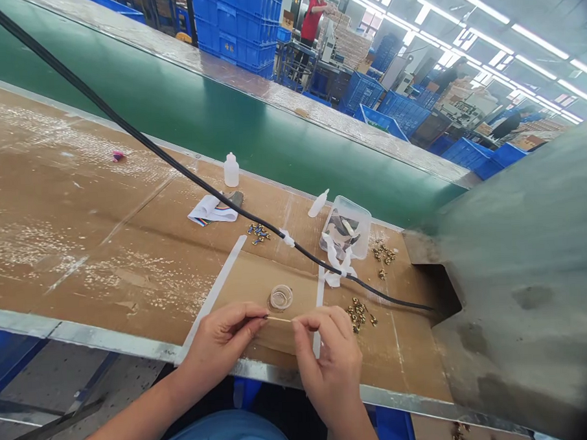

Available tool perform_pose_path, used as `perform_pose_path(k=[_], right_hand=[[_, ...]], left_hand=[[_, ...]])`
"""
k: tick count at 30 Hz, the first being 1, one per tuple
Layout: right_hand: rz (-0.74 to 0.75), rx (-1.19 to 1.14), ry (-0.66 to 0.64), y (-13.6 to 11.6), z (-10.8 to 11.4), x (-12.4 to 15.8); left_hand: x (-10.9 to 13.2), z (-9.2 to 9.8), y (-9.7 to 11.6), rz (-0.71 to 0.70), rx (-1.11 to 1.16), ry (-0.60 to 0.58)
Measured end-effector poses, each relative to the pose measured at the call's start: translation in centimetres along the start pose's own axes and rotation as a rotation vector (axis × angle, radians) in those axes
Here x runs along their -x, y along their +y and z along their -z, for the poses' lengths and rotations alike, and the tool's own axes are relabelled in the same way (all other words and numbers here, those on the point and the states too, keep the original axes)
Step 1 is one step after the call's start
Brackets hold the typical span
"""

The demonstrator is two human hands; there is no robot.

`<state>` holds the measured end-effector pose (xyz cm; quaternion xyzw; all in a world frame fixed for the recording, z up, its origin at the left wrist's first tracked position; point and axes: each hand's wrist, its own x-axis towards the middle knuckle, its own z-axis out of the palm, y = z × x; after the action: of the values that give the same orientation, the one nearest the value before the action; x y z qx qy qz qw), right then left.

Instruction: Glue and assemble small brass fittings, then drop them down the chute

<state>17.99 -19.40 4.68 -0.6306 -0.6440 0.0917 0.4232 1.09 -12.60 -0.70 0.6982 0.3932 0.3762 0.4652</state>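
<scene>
My left hand (230,336) is closed in a pinch, with a tiny dark piece just showing at its fingertips; its kind is too small to tell. Between thumb and forefinger my right hand (331,354) pinches a thin pale stick (280,320), much like a toothpick. The stick's far end meets the piece at the left fingertips. Just beyond both hands, a small round clear dish (280,297) stands on the cardboard between two white tape strips. Small brass-coloured parts (358,313) lie in a pile right of my right hand.
A black cable (174,161) crosses above the bench. Behind stand a white bottle (231,171), a folded cloth (212,209), small blue-and-brass parts (258,234) and a plastic tub (364,223) with rags. A metal panel (525,288) bounds the right; a green conveyor (181,101) runs behind.
</scene>
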Motion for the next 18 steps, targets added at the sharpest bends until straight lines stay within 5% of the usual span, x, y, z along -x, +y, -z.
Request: perform_pose_path(k=[18], right_hand=[[-0.052, 0.086, 0.101, 1.8, -0.5, -1.2]], left_hand=[[0.0, 0.0, -0.3, 0.045, -0.026, -0.043]])
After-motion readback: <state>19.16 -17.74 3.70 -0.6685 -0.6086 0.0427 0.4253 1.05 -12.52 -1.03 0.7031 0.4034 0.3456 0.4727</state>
